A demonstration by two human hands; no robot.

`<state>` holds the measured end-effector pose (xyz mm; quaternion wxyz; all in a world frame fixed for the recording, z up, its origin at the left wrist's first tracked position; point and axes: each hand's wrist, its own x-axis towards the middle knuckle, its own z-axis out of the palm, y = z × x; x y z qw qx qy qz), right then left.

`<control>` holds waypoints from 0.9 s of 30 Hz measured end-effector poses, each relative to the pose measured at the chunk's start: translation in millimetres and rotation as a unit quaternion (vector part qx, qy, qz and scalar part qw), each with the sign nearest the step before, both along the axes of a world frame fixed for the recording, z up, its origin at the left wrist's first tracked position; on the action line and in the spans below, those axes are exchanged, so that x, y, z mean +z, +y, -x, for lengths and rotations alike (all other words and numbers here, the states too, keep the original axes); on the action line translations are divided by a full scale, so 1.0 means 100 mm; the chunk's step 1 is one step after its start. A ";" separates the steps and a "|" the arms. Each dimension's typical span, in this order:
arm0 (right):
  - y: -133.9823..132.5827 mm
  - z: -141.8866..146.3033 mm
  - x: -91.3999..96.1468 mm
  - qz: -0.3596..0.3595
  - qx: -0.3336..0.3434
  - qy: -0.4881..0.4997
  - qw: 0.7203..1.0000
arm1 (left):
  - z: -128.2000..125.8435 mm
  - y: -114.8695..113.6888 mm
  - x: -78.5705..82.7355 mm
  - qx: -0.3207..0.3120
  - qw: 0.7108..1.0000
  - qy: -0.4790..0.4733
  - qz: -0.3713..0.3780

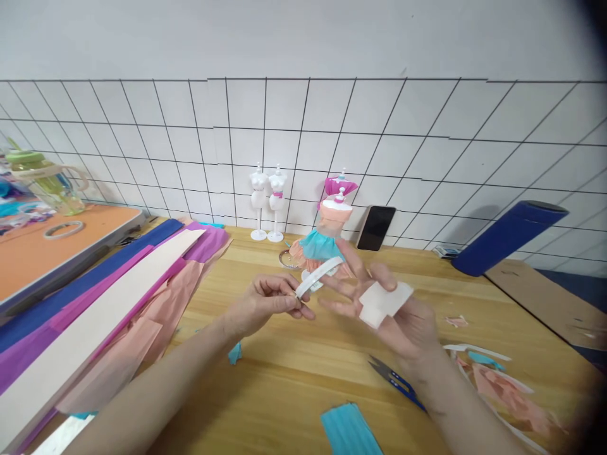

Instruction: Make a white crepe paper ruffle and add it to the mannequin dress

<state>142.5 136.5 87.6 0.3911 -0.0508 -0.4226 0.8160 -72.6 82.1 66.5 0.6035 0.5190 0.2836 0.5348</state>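
Note:
Between the fingertips of my left hand is pinched one end of a narrow white strip. The strip curves up to the right, and its far end lies by the forefinger of my right hand. That hand is turned palm up with its fingers stretched out. Its thumb presses cream paper pieces against the palm. Behind the strip stands a small dress form in a peach top and a layered turquoise and peach skirt. Below my right hand lie blue-handled thread snips, beside a folded turquoise piece.
Long crepe paper sheets cover the left side. Two white dress forms and a phone stand by the wall. A blue bottle leans at right. Paper scraps lie near my right forearm. A green-lidded cup stands far left.

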 end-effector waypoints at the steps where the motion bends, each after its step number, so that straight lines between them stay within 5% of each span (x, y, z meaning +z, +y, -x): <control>1: 0.03 -0.03 -0.02 -0.017 0.018 -0.027 0.999 | 0.03 0.00 0.03 0.016 1.000 0.013 0.002; 6: 0.03 -0.07 -0.09 -0.080 -0.046 -0.195 0.976 | 0.09 -0.03 0.18 0.100 0.979 0.172 0.045; 12: -0.32 0.13 0.04 -0.164 -0.191 -0.383 0.889 | -0.05 -0.16 0.20 0.087 0.932 0.344 0.068; 21: -0.54 0.23 0.09 -0.233 -0.313 -0.438 0.810 | -0.14 -0.16 0.14 0.042 0.969 0.240 0.049; 27: -0.61 0.25 0.11 -0.307 -0.356 -0.478 0.742 | -0.17 -0.16 0.18 0.052 0.962 0.269 0.013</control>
